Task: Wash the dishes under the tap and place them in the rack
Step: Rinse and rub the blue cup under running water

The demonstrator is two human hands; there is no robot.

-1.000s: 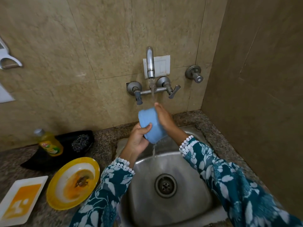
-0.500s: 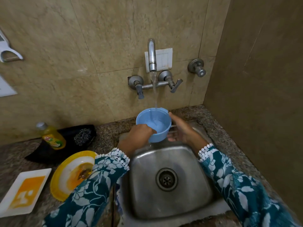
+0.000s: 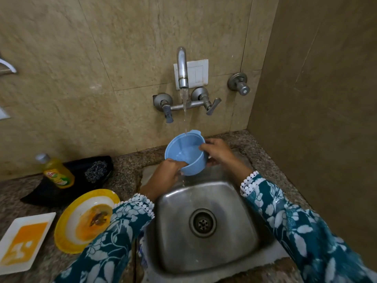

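A speckled grey-brown granite tabletop runs along the tiled wall into the corner, with a square stainless steel sink set into it at the right. Left of the sink, 3 dishes lie directly on the stone. A black shallow tray sits against the wall, carrying a yellow dish-soap bottle with a grey cap and a dark steel-wool scrubber. Just in front of it rests a round yellow-rimmed plate smeared with orange residue. Beside that, at the left edge, lies a white rectangular plate stained orange.
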